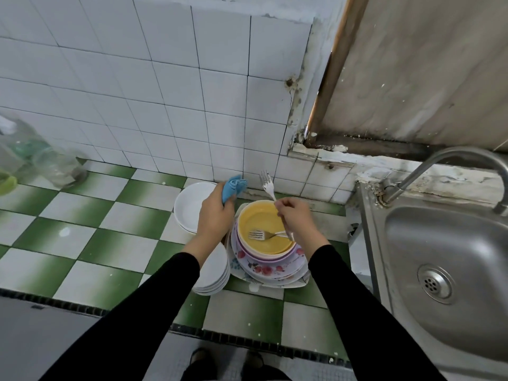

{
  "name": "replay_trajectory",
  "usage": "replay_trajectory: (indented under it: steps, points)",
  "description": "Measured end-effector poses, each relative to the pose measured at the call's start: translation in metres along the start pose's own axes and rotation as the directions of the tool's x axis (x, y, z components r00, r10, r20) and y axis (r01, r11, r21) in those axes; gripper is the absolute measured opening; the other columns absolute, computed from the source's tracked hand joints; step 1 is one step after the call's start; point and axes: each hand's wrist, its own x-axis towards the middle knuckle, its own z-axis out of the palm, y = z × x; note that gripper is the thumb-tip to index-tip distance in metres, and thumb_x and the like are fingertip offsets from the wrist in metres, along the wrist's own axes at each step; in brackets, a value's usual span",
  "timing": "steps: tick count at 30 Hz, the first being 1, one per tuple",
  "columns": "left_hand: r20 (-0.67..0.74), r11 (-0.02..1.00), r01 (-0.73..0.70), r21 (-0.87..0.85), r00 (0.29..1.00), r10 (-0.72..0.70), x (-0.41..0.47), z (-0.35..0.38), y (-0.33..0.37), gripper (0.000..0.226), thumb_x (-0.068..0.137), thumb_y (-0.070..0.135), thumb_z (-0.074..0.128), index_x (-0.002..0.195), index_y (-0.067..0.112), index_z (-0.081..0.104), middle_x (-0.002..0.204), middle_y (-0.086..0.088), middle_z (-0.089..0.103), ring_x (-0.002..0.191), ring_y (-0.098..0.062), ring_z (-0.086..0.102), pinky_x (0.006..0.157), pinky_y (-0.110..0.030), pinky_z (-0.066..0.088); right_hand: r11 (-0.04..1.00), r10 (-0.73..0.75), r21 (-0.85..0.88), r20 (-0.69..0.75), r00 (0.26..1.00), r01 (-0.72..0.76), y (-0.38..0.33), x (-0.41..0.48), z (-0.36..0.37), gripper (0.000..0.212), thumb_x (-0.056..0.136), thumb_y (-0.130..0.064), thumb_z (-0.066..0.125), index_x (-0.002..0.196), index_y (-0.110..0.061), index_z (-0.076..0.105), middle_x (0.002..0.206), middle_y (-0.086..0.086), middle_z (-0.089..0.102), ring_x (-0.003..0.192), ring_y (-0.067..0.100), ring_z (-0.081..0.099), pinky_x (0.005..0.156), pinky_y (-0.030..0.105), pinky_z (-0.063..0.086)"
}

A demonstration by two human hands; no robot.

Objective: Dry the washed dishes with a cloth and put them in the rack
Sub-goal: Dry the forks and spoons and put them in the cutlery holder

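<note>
Your left hand [215,213] grips a crumpled blue cloth [233,188], which sticks out above the knuckles. Your right hand [295,218] pinches a metal fork [267,184], tines up and tilted away from you. Just below both hands sits a yellow bowl [264,220] with a second fork [258,234] lying in it, tines toward your left hand. The bowl is nested on top of floral dishes [264,268]. Behind your left hand stands a stack of white bowls [189,204]. Under your left wrist lies a stack of white plates [217,273].
</note>
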Motion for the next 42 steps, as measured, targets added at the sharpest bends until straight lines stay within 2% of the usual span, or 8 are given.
replay_trajectory:
  steps: [3, 7, 19, 23, 26, 29, 33, 42]
  points:
    - [0.055, 0.995, 0.014, -0.1, 0.998, -0.009, 0.007, -0.005, 0.004, 0.028, 0.101, 0.026, 0.049, 0.128, 0.018, 0.054, 0.105, 0.004, 0.062, 0.093, -0.016, 0.059, 0.078, -0.026, 0.047, 0.977, -0.013, 0.214, 0.01, 1.0, 0.011, -0.008, -0.013, 0.013, 0.012, 0.1, -0.01, 0.058, 0.09, -0.006, 0.062, 0.069, 0.005, 0.053, 0.05, 0.012, 0.043, 0.041, 0.021, 0.035]
    - [0.107, 0.976, 0.02, -0.215, 0.994, 0.003, 0.012, -0.015, 0.01, 0.019, 0.101, 0.025, 0.051, 0.119, 0.03, 0.054, 0.098, 0.011, 0.062, 0.087, 0.0, 0.058, 0.068, -0.006, 0.043, 0.898, -0.095, 0.432, 0.006, 0.995, 0.083, -0.015, -0.026, 0.03, 0.015, 0.1, -0.006, 0.057, 0.085, -0.008, 0.061, 0.067, 0.005, 0.055, 0.054, 0.018, 0.044, 0.048, 0.028, 0.034]
    - [0.17, 0.912, 0.064, -0.405, 0.985, 0.006, 0.02, -0.028, 0.011, 0.022, 0.1, 0.028, 0.053, 0.12, 0.02, 0.057, 0.104, 0.005, 0.065, 0.091, -0.006, 0.061, 0.071, -0.012, 0.051, 0.795, -0.191, 0.583, -0.019, 0.981, 0.166, -0.034, -0.04, 0.041, 0.016, 0.1, -0.004, 0.053, 0.089, -0.012, 0.061, 0.073, 0.001, 0.066, 0.073, 0.016, 0.059, 0.068, 0.026, 0.046]
    - [0.194, 0.874, 0.129, -0.469, 0.98, -0.04, 0.023, -0.029, 0.015, 0.012, 0.099, 0.031, 0.054, 0.107, 0.025, 0.06, 0.099, 0.002, 0.066, 0.091, -0.015, 0.063, 0.079, -0.031, 0.055, 0.792, -0.222, 0.584, 0.003, 0.975, 0.179, -0.035, -0.043, 0.042, 0.016, 0.101, -0.005, 0.052, 0.09, -0.013, 0.061, 0.078, 0.002, 0.068, 0.079, 0.018, 0.061, 0.074, 0.029, 0.048]
    - [0.229, 0.823, 0.219, -0.524, 0.967, -0.111, 0.025, -0.029, 0.02, 0.006, 0.099, 0.032, 0.054, 0.096, 0.029, 0.058, 0.094, 0.003, 0.064, 0.088, -0.015, 0.063, 0.079, -0.031, 0.056, 0.809, -0.229, 0.559, 0.015, 0.973, 0.181, -0.036, -0.045, 0.043, 0.014, 0.101, -0.005, 0.052, 0.091, -0.012, 0.058, 0.079, 0.004, 0.065, 0.072, 0.016, 0.061, 0.067, 0.027, 0.048]
    - [0.298, 0.739, 0.317, -0.594, 0.94, -0.165, 0.027, -0.03, 0.023, 0.018, 0.098, 0.034, 0.055, 0.109, 0.021, 0.059, 0.104, -0.003, 0.066, 0.096, -0.021, 0.065, 0.082, -0.035, 0.057, 0.852, -0.241, 0.486, 0.036, 0.97, 0.194, -0.033, -0.051, 0.047, 0.014, 0.102, -0.005, 0.051, 0.09, -0.01, 0.057, 0.072, 0.001, 0.062, 0.063, 0.014, 0.057, 0.058, 0.025, 0.049]
    - [0.41, 0.598, 0.452, -0.662, 0.886, -0.215, 0.025, -0.027, 0.028, 0.016, 0.098, 0.03, 0.056, 0.108, 0.019, 0.06, 0.102, -0.005, 0.068, 0.09, -0.02, 0.066, 0.078, -0.038, 0.057, 0.942, -0.184, 0.291, 0.025, 0.983, 0.169, -0.027, -0.059, 0.057, 0.019, 0.102, -0.008, 0.053, 0.083, -0.01, 0.055, 0.063, 0.0, 0.053, 0.047, 0.01, 0.041, 0.039, 0.017, 0.032]
    - [0.471, 0.546, 0.487, -0.682, 0.863, -0.181, 0.021, -0.03, 0.03, 0.016, 0.1, 0.03, 0.05, 0.11, 0.021, 0.059, 0.106, -0.004, 0.068, 0.09, -0.017, 0.068, 0.074, -0.033, 0.059, 0.968, -0.201, 0.145, -0.046, 0.978, 0.206, -0.026, -0.059, 0.058, 0.023, 0.101, -0.013, 0.056, 0.079, -0.016, 0.056, 0.063, -0.003, 0.056, 0.047, 0.007, 0.038, 0.042, 0.017, 0.03]
